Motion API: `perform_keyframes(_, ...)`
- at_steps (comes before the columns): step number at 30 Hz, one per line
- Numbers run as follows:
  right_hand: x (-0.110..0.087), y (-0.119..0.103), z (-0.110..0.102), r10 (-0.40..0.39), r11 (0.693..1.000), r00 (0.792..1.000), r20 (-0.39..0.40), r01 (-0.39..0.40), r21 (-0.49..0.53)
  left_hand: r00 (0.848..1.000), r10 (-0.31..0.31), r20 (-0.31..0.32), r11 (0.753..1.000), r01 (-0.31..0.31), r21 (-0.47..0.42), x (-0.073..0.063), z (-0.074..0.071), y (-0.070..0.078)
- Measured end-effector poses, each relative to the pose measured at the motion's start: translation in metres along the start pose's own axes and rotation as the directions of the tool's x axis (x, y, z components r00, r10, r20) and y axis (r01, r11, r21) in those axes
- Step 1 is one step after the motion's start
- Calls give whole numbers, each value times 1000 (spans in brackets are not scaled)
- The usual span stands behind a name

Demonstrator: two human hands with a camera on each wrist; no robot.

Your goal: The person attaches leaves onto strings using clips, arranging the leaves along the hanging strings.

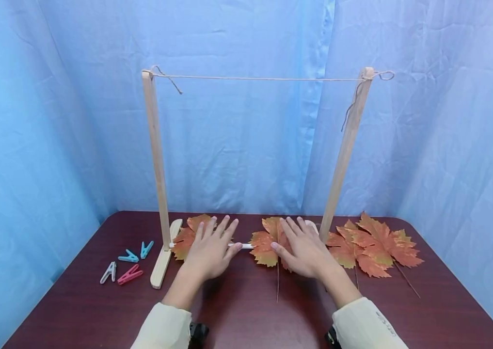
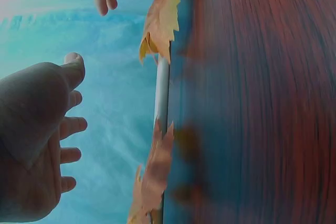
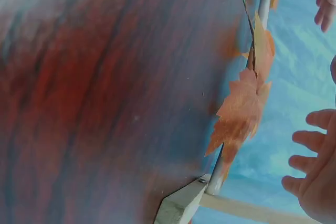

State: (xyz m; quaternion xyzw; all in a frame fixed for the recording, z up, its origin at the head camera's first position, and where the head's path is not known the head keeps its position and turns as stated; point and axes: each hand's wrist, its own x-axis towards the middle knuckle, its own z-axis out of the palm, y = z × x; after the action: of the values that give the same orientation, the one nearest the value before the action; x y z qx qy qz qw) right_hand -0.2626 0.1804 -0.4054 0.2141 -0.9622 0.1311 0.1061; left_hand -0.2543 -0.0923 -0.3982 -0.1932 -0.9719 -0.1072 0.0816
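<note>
Both hands hover palm down, fingers straight and spread, holding nothing. In the head view the left hand [image 1: 212, 249] is above an orange artificial maple leaf [image 1: 183, 242] and partly hides it. The right hand [image 1: 305, 247] is over the edge of another maple leaf [image 1: 265, 242], whose thin stem points toward the person. Both leaves lie across a white rod [image 1: 242, 246] low between two posts. The left wrist view shows the left palm [image 2: 37, 140] apart from the rod and leaves. In the right wrist view the right hand [image 3: 317, 156] is likewise apart from the leaf [image 3: 241, 103].
A twine line [image 1: 255, 78] is tied between the left wooden post [image 1: 155, 160] and right wooden post [image 1: 346, 155]. Blue clothespins [image 1: 129, 256], a white clothespin [image 1: 108, 273] and a red clothespin [image 1: 130, 274] lie left. More maple leaves [image 1: 386, 242] overlap at right. Blue curtains surround the table [image 1: 246, 310].
</note>
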Motion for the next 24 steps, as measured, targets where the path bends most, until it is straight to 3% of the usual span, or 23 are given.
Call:
perform_keyframes(10,4,-7,-1,-127,992,985,117,128,0,999,44,6,999,-44,-7,-15,-15,-27)
perform_keyframes(20,5,-2,-1,-299,953,936,186,302,9,998,57,10,997,-58,53,-35,-31,-62)
perform_keyframes(24,5,1,0,-349,936,915,203,352,22,998,62,-15,995,-61,74,-43,-36,-80)
